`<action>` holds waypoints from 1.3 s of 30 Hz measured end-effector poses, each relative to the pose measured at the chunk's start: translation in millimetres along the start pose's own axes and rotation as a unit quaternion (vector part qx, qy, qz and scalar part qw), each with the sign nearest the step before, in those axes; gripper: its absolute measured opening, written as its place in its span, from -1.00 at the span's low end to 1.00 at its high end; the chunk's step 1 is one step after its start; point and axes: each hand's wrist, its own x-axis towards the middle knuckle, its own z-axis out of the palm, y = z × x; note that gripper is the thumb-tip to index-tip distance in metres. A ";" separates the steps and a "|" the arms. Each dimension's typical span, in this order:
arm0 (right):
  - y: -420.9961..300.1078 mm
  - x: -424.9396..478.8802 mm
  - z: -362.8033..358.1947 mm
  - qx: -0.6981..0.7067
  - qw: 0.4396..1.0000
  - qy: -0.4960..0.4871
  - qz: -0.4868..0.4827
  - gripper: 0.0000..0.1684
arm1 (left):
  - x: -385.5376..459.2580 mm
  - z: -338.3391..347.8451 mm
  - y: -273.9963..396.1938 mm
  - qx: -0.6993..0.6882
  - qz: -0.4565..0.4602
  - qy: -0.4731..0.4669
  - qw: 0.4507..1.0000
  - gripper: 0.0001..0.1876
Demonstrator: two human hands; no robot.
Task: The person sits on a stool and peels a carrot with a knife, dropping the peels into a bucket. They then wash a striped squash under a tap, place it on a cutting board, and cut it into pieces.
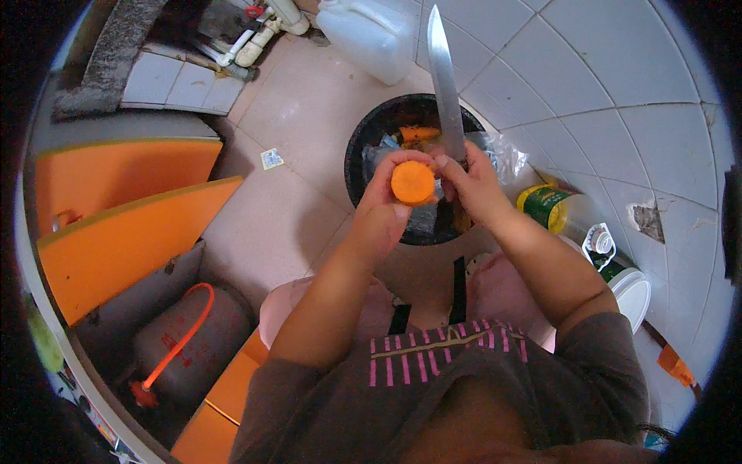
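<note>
My left hand (385, 203) is wrapped around a carrot (413, 183), whose round orange cut end faces up towards the camera. In my right hand (472, 185) is a long kitchen knife (445, 81), its blade pointing away from me and up in the picture; the handle is mostly hidden by the fingers. The fingertips of my right hand are close beside the carrot; whether they touch it I cannot tell. Both hands are above a round black bin (351, 168) that holds orange peelings or pieces (419, 133) and crumpled plastic.
A translucent plastic jug (368, 35) stands beyond the bin, near pipes (255, 46). Plastic bottles (574, 214) and a white lidded bucket (633, 298) line the tiled wall at right. At left are open orange cabinet doors (139, 243) and a gas cylinder (191, 330) with an orange hose.
</note>
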 end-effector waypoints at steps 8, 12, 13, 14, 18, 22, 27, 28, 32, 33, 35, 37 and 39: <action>13.4 0.3 1.5 -0.073 0.996 0.006 -0.060 -0.71 | -30.8 28.3 31.6 0.114 0.064 -0.140 0.981 -0.47; 7.1 -5.5 5.8 -0.088 0.995 0.015 0.038 -0.72 | -48.1 51.4 56.3 0.224 0.198 -0.273 0.915 -0.59; 10.2 -5.8 5.4 -0.081 0.996 0.016 0.034 -0.72 | -52.9 58.0 62.4 0.238 0.213 -0.294 0.901 -0.63; 13.6 -6.7 4.7 -0.074 0.997 0.017 0.029 -0.72 | -64.8 64.9 70.3 0.264 0.200 -0.291 0.898 -0.67; 14.4 -8.9 7.4 -0.076 0.996 0.006 0.055 -0.73 | -70.8 69.3 64.8 0.288 0.338 -0.193 0.875 -0.70; 15.0 -7.5 5.8 -0.064 0.996 0.016 0.059 -0.74 | -64.7 70.9 61.3 0.299 0.389 -0.146 0.859 -0.69; 16.0 -4.5 7.1 -0.062 0.996 0.015 0.054 -0.74 | -52.3 69.1 58.4 0.312 0.437 -0.095 0.838 -0.68; 17.5 -2.7 6.9 -0.060 0.997 0.011 0.054 -0.74 | -52.2 69.4 56.4 0.308 0.444 -0.082 0.837 -0.67; 20.0 -1.4 10.6 -0.061 0.996 0.013 0.069 -0.73 | -60.4 66.0 50.6 0.284 0.390 -0.052 0.874 -0.68; 18.0 -0.7 10.5 -0.067 0.995 0.020 0.072 -0.73 | -61.0 65.6 60.6 0.285 0.341 -0.068 0.893 -0.69; 21.0 1.6 6.3 -0.072 0.995 0.012 0.071 -0.73 | -60.4 65.5 77.1 0.278 0.241 -0.100 0.924 -0.70; 22.8 2.8 7.4 -0.068 0.995 0.003 0.073 -0.73 | -62.4 61.1 75.6 0.315 0.198 -0.111 0.922 -0.70; 19.8 3.6 8.4 -0.057 0.996 0.000 0.071 -0.74 | -60.9 43.3 47.8 0.393 0.217 -0.108 0.887 -0.68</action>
